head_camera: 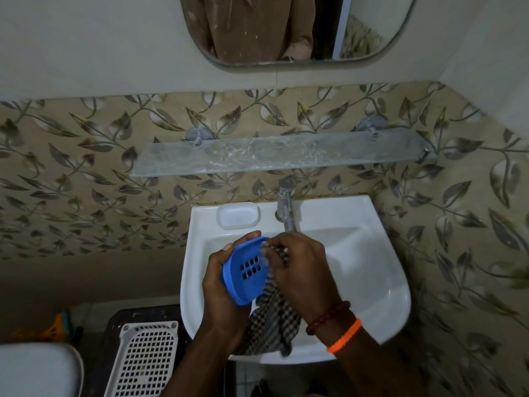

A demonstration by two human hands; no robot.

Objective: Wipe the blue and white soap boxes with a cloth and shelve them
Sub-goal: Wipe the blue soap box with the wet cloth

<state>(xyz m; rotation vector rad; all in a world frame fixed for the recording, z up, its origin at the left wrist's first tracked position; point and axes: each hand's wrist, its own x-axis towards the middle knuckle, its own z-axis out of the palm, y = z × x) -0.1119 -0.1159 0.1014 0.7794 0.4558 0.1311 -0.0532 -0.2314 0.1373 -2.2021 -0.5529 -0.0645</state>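
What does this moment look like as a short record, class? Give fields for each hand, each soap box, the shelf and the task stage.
left hand: holds the blue box, tilted, over the sink
right hand: presses the cloth to the blue box
cloth: checked, hangs down into the sink
white box: on the sink rim, left of the tap, untouched
shelf: glass, above the sink, no box on it
stage: blue box being wiped; nothing shelved yet
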